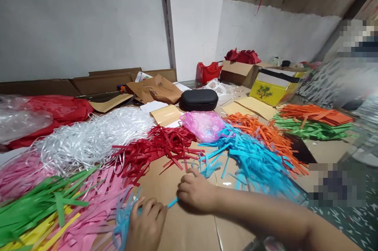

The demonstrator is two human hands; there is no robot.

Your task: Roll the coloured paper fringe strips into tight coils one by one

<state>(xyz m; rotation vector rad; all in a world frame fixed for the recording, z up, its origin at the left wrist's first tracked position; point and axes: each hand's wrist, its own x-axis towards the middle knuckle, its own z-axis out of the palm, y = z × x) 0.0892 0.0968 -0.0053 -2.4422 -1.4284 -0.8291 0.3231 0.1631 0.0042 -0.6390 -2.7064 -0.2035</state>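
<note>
A blue strip (173, 203) runs between my two hands, low in the middle of the head view. My left hand (147, 223) is closed on one end, and a loose tuft of blue strips (121, 215) shows at its left side. My right hand (196, 192) is closed on the other end, its fingertips hidden beneath it. More blue fringe (211, 169) spreads just beyond the right knuckles. To the right lies a large pile of blue strips (260, 160), with red strips (165, 144) ahead of the hands.
Brown cardboard (165, 176) covers the work surface. Pink strips (97, 207), green strips (38, 196) and white cord (97, 137) lie left. A black case (199, 100), pink plastic bag (203, 125) and yellow box (273, 89) stand behind. Orange strips (265, 135) lie right; another person is at the right edge.
</note>
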